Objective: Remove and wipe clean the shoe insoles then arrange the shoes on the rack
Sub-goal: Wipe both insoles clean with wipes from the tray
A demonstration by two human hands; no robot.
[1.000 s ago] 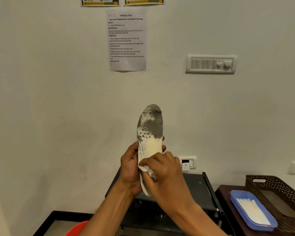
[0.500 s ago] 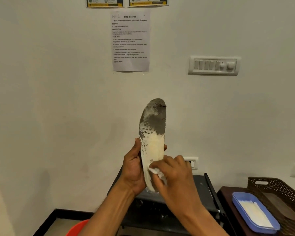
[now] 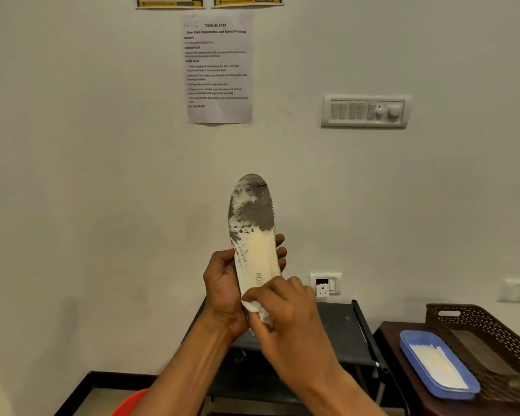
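Change: the wad of white cloth [image 3: 257, 313] sits lower on the insole [image 3: 254, 235] than a second ago, down near the heel. Printed letters that were covered then now show above it.
Insole: held upright before the wall, toe up, above the black rack [image 3: 336, 328]. The toe half is grey with dirt, the lower half pale cream.
Left hand [image 3: 222, 286]: wrapped round the insole's middle from behind, thumb on its left edge, fingertips [image 3: 279, 253] showing past the right edge.
Right hand [image 3: 288, 310]: fingers curled, pinching the cloth against the heel end.
Hands: close together, both on the insole.
Nearby: a blue tray [image 3: 409, 340] of white sheets lies by a brown basket [image 3: 478, 319], right of the rack.
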